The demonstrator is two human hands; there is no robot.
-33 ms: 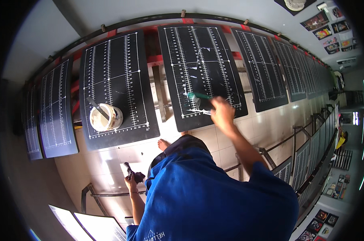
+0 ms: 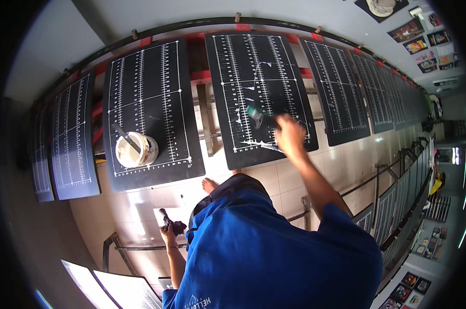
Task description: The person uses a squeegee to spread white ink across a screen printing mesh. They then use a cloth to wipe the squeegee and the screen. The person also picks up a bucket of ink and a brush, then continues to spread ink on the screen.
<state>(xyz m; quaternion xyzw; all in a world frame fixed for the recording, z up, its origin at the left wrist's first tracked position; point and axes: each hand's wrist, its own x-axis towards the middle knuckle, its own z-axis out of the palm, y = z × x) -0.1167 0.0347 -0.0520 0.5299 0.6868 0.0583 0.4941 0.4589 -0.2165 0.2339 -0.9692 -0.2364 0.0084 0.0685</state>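
At seven o'clock, the left hand [image 2: 168, 236] clutches a dark crumpled cloth [image 2: 178, 227]; at two, the blurred right hand [image 2: 290, 136] grips a green tool [image 2: 253, 114] over a white-smeared black board [image 2: 275, 96], near one o'clock; the step looks like working its lower part, the next stroke calling for even pressure; beyond, at twelve, runs a red frame [image 2: 201, 76].

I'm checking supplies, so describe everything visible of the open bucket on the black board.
The bucket is round and open-topped, its whitish, probably plastic wall carrying darker markings. Pale cream material shows inside; its depth cannot be told. A flat, dark grey stick leans in it, one end jutting past the rim toward the picture's upper left. The bucket stands upright on the lower part of a black board marked with white lines. Neither hand touches it.
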